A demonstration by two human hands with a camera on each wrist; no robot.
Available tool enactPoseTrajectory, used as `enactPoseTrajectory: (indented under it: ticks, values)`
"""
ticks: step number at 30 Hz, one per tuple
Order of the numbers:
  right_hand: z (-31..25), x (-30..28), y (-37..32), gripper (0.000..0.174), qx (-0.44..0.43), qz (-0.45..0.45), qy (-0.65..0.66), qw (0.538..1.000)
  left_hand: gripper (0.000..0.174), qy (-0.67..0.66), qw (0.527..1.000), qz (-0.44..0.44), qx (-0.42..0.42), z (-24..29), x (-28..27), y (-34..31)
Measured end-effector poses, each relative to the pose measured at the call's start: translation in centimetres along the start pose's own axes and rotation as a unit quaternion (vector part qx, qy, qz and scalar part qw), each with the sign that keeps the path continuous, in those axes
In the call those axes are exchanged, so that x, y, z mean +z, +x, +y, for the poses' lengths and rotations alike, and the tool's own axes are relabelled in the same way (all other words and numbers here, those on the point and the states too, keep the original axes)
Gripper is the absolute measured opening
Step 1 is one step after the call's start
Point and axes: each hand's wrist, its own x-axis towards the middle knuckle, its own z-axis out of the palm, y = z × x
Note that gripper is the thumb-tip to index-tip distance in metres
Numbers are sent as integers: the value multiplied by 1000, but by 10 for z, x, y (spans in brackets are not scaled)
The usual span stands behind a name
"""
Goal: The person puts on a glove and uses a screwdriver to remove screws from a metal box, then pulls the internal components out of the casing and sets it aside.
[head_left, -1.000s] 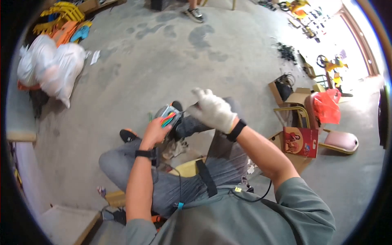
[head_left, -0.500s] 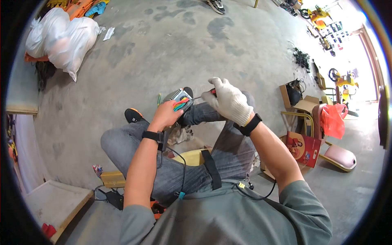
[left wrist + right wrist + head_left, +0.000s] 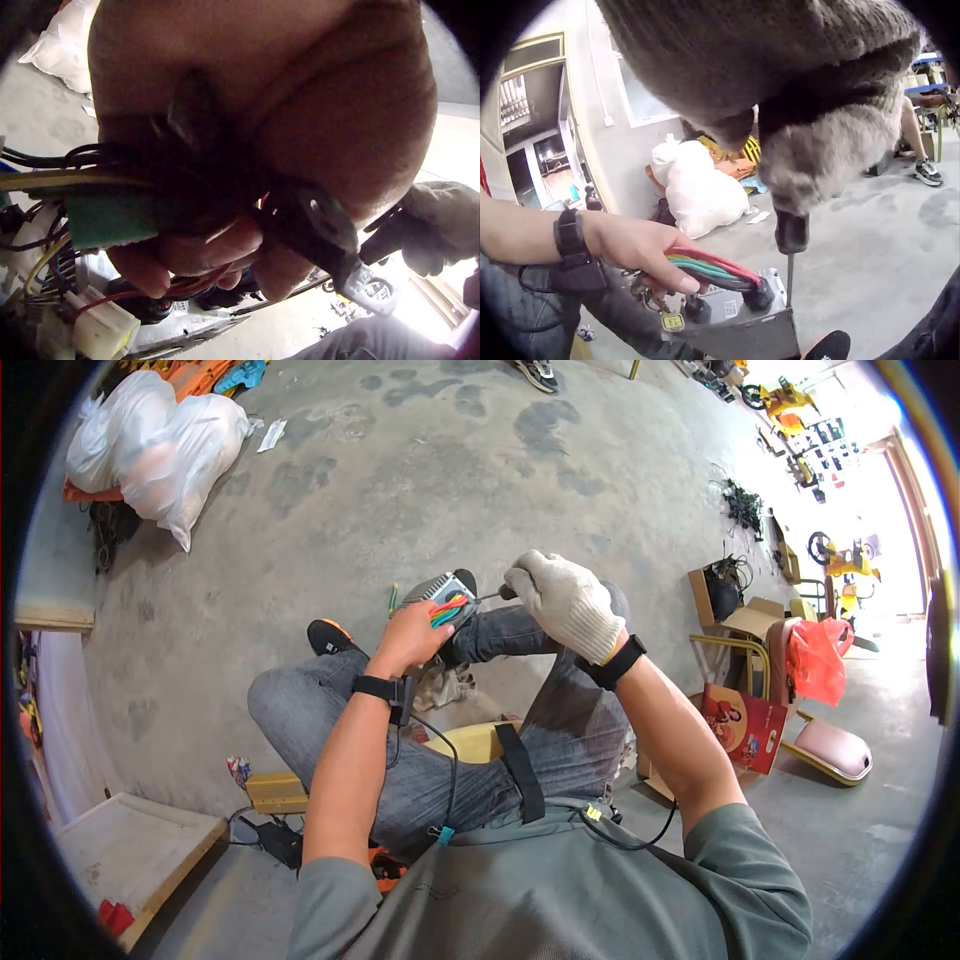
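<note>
Currently: left hand grips the coloured wire bundle against the grey controller box, centre frame. Gloved right hand clasps the screwdriver, tip at the box's edge. Likely working a screw; next calls for keeping the tip seated, box steady.

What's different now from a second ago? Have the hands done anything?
Almost nothing: the head view shifted, so the hands show slightly higher. The gloved right hand still holds the screwdriver at the grey box; the left hand still grips the coloured wires on it.
</note>
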Motion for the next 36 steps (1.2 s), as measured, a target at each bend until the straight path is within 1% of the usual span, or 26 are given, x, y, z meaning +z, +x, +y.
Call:
enactPoseTrajectory:
  ticks: [1,3,4,6,7,9,10,11,12,13,15,16,18,19,21,22,23,24,25,27,28,30,31,33,34,36]
  values:
    - [3,1,-1,24,0,1,0,1000,41,-12,1000,-8,-5,1,-1,-1]
    - [9,6,-3,26,-87,63,-17,994,41,-24,1000,-14,-11,1,-2,-1]
    - [9,6,-3,26,-87,62,-17,994,41,-27,1000,-7,-3,0,-1,-1]
    - [9,4,-5,25,-142,108,-55,982,40,-29,1000,-1,5,-1,0,-1]
    - [6,5,-7,25,-142,108,-55,982,40,-33,999,-3,0,0,0,-1]
    - [-1,6,-10,23,-100,148,-32,983,40,-35,999,-5,-5,0,0,-1]
    - [-3,5,-9,23,-100,148,-31,983,40,-27,1000,-6,-4,-1,0,0]
    - [-5,2,-7,24,-21,89,-24,996,40,-18,1000,-7,-3,-1,1,0]
    - [-6,0,-5,25,58,30,-16,998,40,-18,1000,-7,-2,0,0,1]
    - [-3,1,-5,25,58,31,-17,998,40,-17,1000,-10,-2,0,0,0]
    - [5,4,-5,26,-33,34,-39,998,40,-16,1000,-13,-2,-2,1,1]
    - [7,2,-5,26,-33,34,-39,998,40,-29,1000,-9,1,-4,2,1]
    - [9,0,-6,26,-141,78,-89,983,40,-42,999,-6,4,-5,3,1]
    - [9,1,-6,26,-140,78,-89,983,39,-47,999,-2,8,-3,2,0]
    - [4,5,-6,26,-189,171,-81,963,39,-51,999,3,13,0,0,-1]
    - [-1,4,-7,26,-190,172,-80,963,38,-44,999,-1,4,2,-1,-2]
    - [-8,0,-8,25,-81,123,-45,988,38,-36,999,-5,-5,3,-2,-3]
    - [-12,-2,-9,25,30,73,-9,997,38,-35,999,-5,-5,3,-1,-3]
    - [-6,-1,-7,25,30,74,-9,997,38,-40,999,-6,-3,2,-1,-2]
    - [10,4,1,30,5,31,-30,999,38,-44,999,-5,-1,-1,2,0]
    - [13,6,0,30,4,32,-30,999,38,-46,999,-2,1,-3,3,1]
    - [16,11,-4,29,-82,105,-43,990,38,-46,999,2,2,-6,4,2]
    - [17,14,-5,29,-83,106,-43,990,38,-47,999,5,1,-6,4,2]
    - [14,18,-6,24,-109,160,-40,980,38,-46,999,9,2,-7,5,3]
    - [10,18,-8,24,-109,163,-40,980,37,-40,999,6,4,-9,7,5]
    - [1,15,-11,22,-45,155,9,987,37,-33,999,5,7,-9,8,6]
